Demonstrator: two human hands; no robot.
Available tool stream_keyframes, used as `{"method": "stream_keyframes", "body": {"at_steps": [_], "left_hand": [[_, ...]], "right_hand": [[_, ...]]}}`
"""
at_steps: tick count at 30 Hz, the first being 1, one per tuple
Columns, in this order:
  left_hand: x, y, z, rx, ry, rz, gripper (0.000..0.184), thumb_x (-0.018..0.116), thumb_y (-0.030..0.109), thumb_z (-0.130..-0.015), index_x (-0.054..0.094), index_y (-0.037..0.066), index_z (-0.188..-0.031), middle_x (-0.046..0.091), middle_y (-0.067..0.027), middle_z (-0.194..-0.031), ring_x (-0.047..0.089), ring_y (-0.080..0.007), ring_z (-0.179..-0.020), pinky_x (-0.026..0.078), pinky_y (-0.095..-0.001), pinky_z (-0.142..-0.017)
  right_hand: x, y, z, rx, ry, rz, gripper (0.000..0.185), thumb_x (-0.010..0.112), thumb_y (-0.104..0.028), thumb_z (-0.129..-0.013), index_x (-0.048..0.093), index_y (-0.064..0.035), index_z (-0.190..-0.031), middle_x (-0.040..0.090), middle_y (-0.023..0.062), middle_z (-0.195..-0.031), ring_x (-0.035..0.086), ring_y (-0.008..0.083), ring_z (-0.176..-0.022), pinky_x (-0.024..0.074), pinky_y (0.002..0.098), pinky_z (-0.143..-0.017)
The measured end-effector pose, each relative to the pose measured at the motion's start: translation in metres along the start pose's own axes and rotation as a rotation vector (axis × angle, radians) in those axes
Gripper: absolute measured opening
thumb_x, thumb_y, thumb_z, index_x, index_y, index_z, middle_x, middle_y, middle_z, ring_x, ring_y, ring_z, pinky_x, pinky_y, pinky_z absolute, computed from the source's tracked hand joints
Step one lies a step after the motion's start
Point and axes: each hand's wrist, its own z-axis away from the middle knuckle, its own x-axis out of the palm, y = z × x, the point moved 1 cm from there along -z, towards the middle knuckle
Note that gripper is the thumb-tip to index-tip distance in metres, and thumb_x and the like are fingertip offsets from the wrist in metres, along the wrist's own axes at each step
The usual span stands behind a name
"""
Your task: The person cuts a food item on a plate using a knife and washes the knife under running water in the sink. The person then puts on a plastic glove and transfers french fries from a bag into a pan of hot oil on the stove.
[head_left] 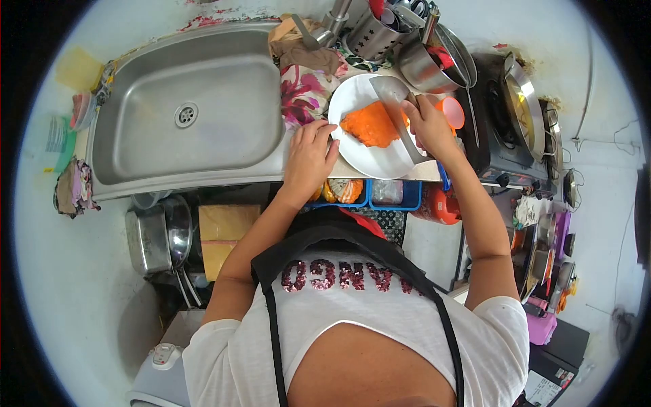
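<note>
A white round plate (356, 87) lies on the counter to the right of the sink, bearing a flat orange piece of food (369, 125). My right hand (430, 123) is closed around the handle of a knife (395, 102) with a broad, curved metal blade. That blade stands across the right part of the food and hides some of it; whether it cuts in, I cannot tell. Against the plate's left rim is my left hand (312, 150), palm down, fingers stretched out and holding nothing.
A steel sink (196, 61) lies left, with a flowered cloth (303, 95) beside the plate. An orange cup (450, 112), a steel pot (424, 68) and a utensil holder (371, 37) stand close behind and right. A pan (522, 102) sits on the stove (485, 152).
</note>
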Motion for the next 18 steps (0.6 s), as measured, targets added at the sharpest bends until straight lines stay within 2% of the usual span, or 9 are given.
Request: {"method": "stream_keyframes", "body": {"at_steps": [5, 8, 11, 14, 18], "left_hand": [[-0.001, 0.001, -0.001, -0.001, 0.0, 0.011, 0.03, 0.062, 0.017, -0.083, 0.059, 0.005, -0.11, 0.054, -0.0115, -0.113, 0.052, -0.0301, -0.103, 0.04, -0.0414, -0.09], [-0.001, 0.001, -0.001, 0.001, -0.002, 0.005, 0.03, 0.062, 0.017, -0.083, 0.059, 0.005, -0.11, 0.054, -0.0115, -0.113, 0.051, -0.0301, -0.103, 0.04, -0.0413, -0.09], [0.0, 0.0, -0.001, 0.002, -0.002, -0.001, 0.03, 0.061, 0.017, -0.084, 0.058, 0.005, -0.111, 0.054, -0.0115, -0.113, 0.051, -0.0301, -0.103, 0.04, -0.041, -0.091], [-0.002, 0.001, -0.001, -0.002, -0.008, 0.006, 0.03, 0.061, 0.017, -0.084, 0.058, 0.005, -0.111, 0.054, -0.0114, -0.113, 0.051, -0.0301, -0.103, 0.039, -0.0409, -0.091], [-0.003, 0.002, -0.001, -0.004, -0.009, 0.015, 0.03, 0.061, 0.017, -0.084, 0.058, 0.005, -0.111, 0.054, -0.0114, -0.112, 0.051, -0.0301, -0.103, 0.039, -0.041, -0.091]], "right_hand": [[-0.003, -0.004, 0.002, 0.043, -0.019, -0.026, 0.032, 0.049, -0.035, -0.095, 0.051, -0.003, -0.094, 0.049, 0.0036, -0.055, 0.044, 0.0113, -0.035, 0.0334, 0.028, -0.034], [-0.006, -0.006, 0.003, 0.045, -0.065, 0.052, 0.04, 0.046, -0.038, -0.094, 0.051, 0.001, -0.097, 0.061, 0.0231, -0.072, 0.061, 0.0297, -0.05, 0.0485, 0.0408, -0.05], [-0.001, 0.004, -0.001, -0.059, -0.014, 0.098, 0.04, 0.046, -0.039, -0.094, 0.052, 0.0011, -0.098, 0.062, 0.0239, -0.074, 0.062, 0.0317, -0.055, 0.0491, 0.0434, -0.056], [-0.006, -0.005, 0.003, 0.019, -0.056, 0.09, 0.041, 0.046, -0.039, -0.094, 0.052, 0.0012, -0.099, 0.062, 0.0258, -0.077, 0.063, 0.0349, -0.06, 0.0488, 0.0453, -0.061], [-0.005, -0.005, 0.002, 0.01, -0.046, 0.115, 0.042, 0.046, -0.04, -0.094, 0.052, 0.0009, -0.1, 0.062, 0.0278, -0.081, 0.063, 0.0415, -0.07, 0.0482, 0.0475, -0.065]]}}
